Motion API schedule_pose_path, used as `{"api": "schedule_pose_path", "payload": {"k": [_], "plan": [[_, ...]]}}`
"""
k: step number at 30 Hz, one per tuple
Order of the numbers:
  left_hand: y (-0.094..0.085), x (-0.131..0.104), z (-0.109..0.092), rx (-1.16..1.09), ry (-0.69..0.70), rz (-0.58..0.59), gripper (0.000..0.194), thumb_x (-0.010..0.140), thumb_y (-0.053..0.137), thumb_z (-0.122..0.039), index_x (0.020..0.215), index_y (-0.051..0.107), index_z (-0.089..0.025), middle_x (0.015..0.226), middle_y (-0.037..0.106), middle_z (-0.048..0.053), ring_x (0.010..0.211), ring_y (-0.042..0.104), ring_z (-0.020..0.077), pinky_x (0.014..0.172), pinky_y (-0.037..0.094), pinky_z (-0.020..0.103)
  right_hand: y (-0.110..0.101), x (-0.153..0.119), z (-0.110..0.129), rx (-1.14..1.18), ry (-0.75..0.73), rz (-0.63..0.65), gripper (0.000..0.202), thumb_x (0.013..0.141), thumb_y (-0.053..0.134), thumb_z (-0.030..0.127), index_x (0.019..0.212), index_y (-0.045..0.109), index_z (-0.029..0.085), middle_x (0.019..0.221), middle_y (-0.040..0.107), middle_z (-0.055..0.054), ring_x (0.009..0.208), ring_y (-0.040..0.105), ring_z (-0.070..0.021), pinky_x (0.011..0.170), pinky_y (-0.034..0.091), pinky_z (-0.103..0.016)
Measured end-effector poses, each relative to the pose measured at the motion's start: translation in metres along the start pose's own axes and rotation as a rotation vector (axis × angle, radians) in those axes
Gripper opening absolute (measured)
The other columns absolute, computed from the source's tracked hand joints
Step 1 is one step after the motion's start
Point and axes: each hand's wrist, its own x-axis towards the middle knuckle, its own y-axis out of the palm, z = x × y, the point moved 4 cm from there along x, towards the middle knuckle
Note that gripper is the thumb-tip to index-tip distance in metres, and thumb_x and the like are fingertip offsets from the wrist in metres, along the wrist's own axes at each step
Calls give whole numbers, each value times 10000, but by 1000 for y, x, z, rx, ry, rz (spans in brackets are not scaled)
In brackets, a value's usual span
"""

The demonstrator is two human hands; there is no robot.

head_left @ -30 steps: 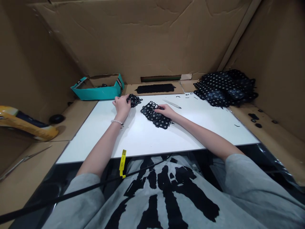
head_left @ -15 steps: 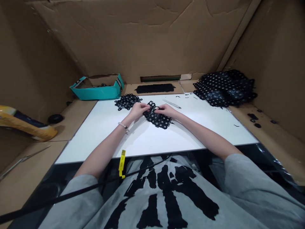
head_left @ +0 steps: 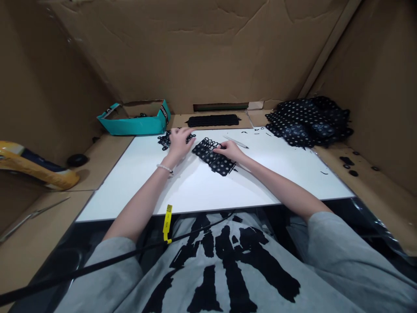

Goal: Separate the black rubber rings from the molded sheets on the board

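Note:
A black sheet with rows of round holes (head_left: 216, 161) lies on the white board (head_left: 189, 191). At its upper right edge my right hand (head_left: 230, 151) has thumb and fingers pinched together on the sheet. My left hand (head_left: 180, 141), with a bracelet at the wrist, is over the pile of small black rings (head_left: 163, 140), its fingers apart and partly covering the pile. Whether its fingertips touch a ring is too small to tell. Just beyond my right hand lies a pale pen-like tool (head_left: 236, 141).
A teal box (head_left: 133, 126) stands at the back left, a ribbed black strip (head_left: 213, 120) at the back middle. Large perforated black sheets (head_left: 306, 121) are heaped at the back right. Scissors (head_left: 35, 214) and a yellow-wrapped object (head_left: 39, 167) lie left. Cardboard walls surround the board.
My left hand has let go of the perforated sheet and moved left to the ring pile, its fingers spreading. The sheet's upper left part is now uncovered. My right hand has stayed nearly in place.

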Motion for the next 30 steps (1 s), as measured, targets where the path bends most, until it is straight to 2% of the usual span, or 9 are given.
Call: {"api": "schedule_pose_path", "payload": {"k": [3,8,12,15,18,21,24,27,30], "plan": [[15,-8,-33,-131,223,210,294,893,654,-443,1076,758,-238,1102,742,86,1080,522,300,1003,363,479,3,-1,1,152,37,51,450,692,707,609,700,656,161,646,591,1,674,482,-151,647,317,-287],[20,-11,-38,-283,143,211,264,832,687,-453,916,774,-217,927,767,60,949,576,266,891,444,397,5,-4,9,360,81,244,475,583,789,585,748,657,160,665,583,17,676,464,-128,650,312,-273],[24,-1,-18,-382,-33,183,285,853,599,-409,768,765,-193,864,776,54,873,636,251,864,470,365,1,-7,14,352,92,255,483,563,810,571,707,617,152,615,514,44,616,395,-92,604,275,-264],[22,6,12,-416,-258,39,309,868,539,-372,793,760,-169,884,775,67,895,656,259,859,486,355,0,-9,17,304,109,237,486,559,808,573,702,606,155,598,483,52,600,379,-88,577,263,-265],[9,6,42,-205,-421,-124,340,907,486,-336,971,782,-182,1076,759,103,1060,603,309,939,463,422,1,-11,19,287,95,234,474,550,805,562,687,606,155,598,482,48,606,381,-91,573,267,-266],[-7,6,56,85,-422,-194,389,878,549,-298,1210,738,-228,1323,660,137,1218,490,394,994,410,540,2,-11,18,309,102,196,463,542,801,554,691,624,152,598,485,42,604,383,-94,570,266,-267],[-14,9,59,145,-327,-81,348,821,623,-294,1135,761,-232,1150,715,161,1120,548,400,938,450,534,4,-10,13,324,114,179,448,555,794,545,707,642,153,605,499,34,597,383,-96,565,263,-266],[-9,9,63,125,-308,138,74,679,751,-306,719,753,-244,737,700,111,891,630,344,854,500,453,6,-7,7,316,101,175,428,578,782,539,725,660,156,615,512,28,594,381,-99,560,255,-265],[-2,6,69,197,-386,318,174,508,822,-198,523,654,-239,613,646,89,844,652,348,835,507,442,7,-5,4,309,81,172,413,585,778,528,729,669,157,620,518,28,600,381,-101,567,256,-266]]}}
